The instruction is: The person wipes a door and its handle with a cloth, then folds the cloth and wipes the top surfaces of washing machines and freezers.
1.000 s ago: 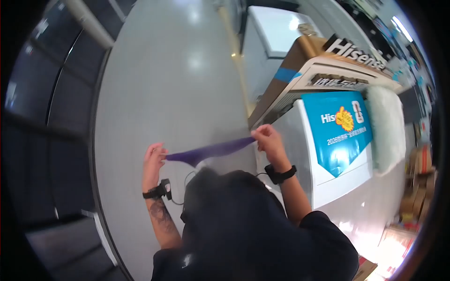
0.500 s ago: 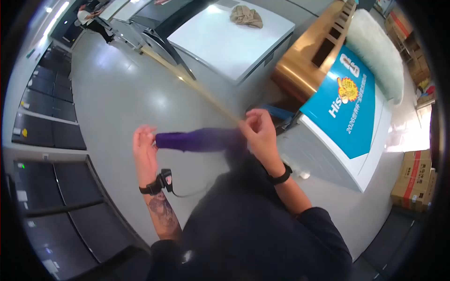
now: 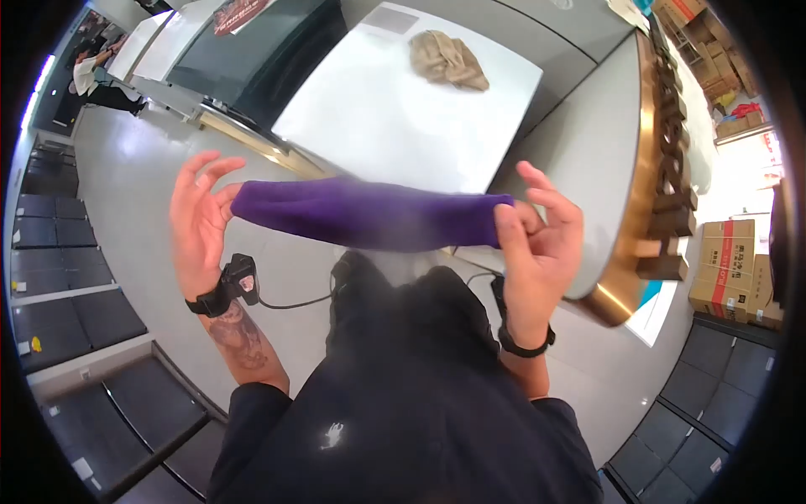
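Left hand (image 3: 198,227) and right hand (image 3: 541,244) pinch opposite ends of a matte purple cloth (image 3: 369,214), stretched into a long band.

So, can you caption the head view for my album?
Purple cloth held between left hand and right hand; brown cloth on white surface beyond.

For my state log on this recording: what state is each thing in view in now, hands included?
Long purple fabric piece: spread lengthwise, held up at both ends.
Left hand: pinching one end.
Right hand: pinching the other end.
Tan cloth: crumpled, lying on the rectangular white surface.
Brown cardboard box with red stripe: upright; whether sealed, cannot tell.
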`<state>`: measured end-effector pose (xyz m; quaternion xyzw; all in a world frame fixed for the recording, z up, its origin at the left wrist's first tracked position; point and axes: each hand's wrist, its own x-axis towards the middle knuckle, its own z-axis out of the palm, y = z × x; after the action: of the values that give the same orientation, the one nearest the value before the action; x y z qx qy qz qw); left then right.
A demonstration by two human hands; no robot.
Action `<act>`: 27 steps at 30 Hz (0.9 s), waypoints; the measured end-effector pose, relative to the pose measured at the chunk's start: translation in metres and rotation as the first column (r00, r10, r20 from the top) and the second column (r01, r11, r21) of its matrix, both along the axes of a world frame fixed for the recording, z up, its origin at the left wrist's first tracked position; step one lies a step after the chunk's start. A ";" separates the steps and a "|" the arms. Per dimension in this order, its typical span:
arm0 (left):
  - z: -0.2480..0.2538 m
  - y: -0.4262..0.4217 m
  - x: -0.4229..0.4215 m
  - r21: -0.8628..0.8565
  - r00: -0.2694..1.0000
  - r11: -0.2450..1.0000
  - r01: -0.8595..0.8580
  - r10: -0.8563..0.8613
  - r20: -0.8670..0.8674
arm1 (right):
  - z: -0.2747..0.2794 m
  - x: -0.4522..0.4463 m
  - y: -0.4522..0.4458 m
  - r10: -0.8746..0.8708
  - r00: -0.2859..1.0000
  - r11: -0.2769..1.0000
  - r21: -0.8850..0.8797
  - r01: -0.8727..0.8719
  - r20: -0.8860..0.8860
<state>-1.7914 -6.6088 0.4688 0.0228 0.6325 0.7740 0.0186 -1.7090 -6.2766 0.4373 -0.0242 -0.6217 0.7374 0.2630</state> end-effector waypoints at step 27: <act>0.017 -0.328 -0.507 0.422 0.831 0.716 0.556 -0.485 -0.273 | 0.051 -0.361 -0.298 -0.284 0.954 0.955 0.058 0.291 -0.101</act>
<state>-2.2984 -6.9364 0.4854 0.2592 0.3852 0.8663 0.1844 -2.0701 -6.5741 0.4886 -0.0710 -0.6251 0.6686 0.3964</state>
